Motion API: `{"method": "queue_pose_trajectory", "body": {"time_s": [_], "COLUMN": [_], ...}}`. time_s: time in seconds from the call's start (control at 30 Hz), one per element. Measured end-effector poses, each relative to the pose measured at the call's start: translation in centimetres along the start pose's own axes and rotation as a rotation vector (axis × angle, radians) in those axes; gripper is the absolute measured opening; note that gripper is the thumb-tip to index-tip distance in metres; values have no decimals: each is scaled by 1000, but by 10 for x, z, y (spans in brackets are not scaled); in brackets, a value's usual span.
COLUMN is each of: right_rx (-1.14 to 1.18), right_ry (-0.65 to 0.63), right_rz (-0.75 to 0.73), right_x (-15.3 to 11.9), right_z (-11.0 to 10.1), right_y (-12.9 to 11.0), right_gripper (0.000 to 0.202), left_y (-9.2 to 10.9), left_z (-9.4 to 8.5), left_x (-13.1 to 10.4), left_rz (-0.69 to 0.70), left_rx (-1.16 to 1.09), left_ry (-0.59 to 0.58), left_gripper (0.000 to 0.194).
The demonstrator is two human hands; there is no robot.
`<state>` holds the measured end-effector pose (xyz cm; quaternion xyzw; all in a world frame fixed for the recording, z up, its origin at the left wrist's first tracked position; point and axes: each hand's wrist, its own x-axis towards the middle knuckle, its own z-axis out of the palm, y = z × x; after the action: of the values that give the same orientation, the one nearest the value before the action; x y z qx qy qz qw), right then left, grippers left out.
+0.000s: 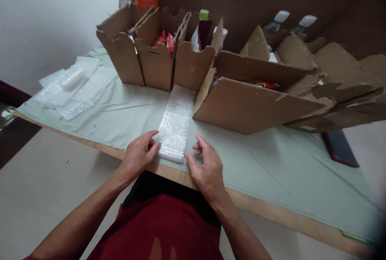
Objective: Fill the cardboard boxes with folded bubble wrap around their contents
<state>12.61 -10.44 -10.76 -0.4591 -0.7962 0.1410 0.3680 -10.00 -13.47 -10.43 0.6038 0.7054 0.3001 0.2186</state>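
A strip of clear bubble wrap (175,121) lies flat on the cloth in front of me, its near end by the table's edge and its far end against the cardboard boxes. My left hand (140,151) rests at the strip's near left edge, thumb and index finger apart and touching it. At the near right corner is my right hand (207,165), its thumb tip against the wrap and its index finger raised away. Neither hand is closed around the strip. Some fingers of both hands are curled under and partly hidden.
Light green cloth (259,163) covers the table. More bubble wrap pieces (81,85) lie at the left. Several cut cardboard boxes (223,103) line the back, some holding packets, with bottles (279,20) behind. A dark flat object (340,147) lies at the right.
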Motion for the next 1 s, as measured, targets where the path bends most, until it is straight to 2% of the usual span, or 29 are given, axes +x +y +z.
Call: {"method": "queue_pose_trajectory", "body": {"time_s": [0.1, 0.23, 0.37, 0.47, 0.53, 0.6, 0.7, 0.8, 0.87, 1.0], "right_rx": [-42, -91, -56, 37, 94, 145, 155, 14, -71, -123], "right_ry": [-99, -292, -292, -301, -335, -366, -374, -218, -145, -287], "right_rz": [-178, -283, -290, -255, -202, -143, -84, -119, -183, -286], "right_x": [-2, 0, 5, 6, 7, 6, 5, 2, 0, -2], "right_z": [-7, 5, 17, 12, 6, 2, -1, -3, -4, -5], "right_y": [-8, -13, -8, -8, -12, -14, -13, -10, -10, -13], "right_gripper": [34, 32, 22, 23, 22, 22, 22, 21, 20, 20], "left_y": [-4, -7, -9, -10, -11, -12, -12, -13, -13, -12], "left_z": [4, 6, -4, -13, -15, -14, -10, -4, 0, 4], "left_x": [0, -3, -14, -23, -25, -25, -21, -14, -9, -8], "left_rz": [37, 87, 281, 467, 526, 530, 440, 300, 253, 292], "left_rx": [31, 76, 66, 57, 33, -1, -43, -11, 43, 89], "left_ry": [26, 68, 119, 70, 24, -1, -52, -74, -70, 16], "left_gripper": [39, 37, 34, 32, 26, 24, 22, 24, 26, 26]}}
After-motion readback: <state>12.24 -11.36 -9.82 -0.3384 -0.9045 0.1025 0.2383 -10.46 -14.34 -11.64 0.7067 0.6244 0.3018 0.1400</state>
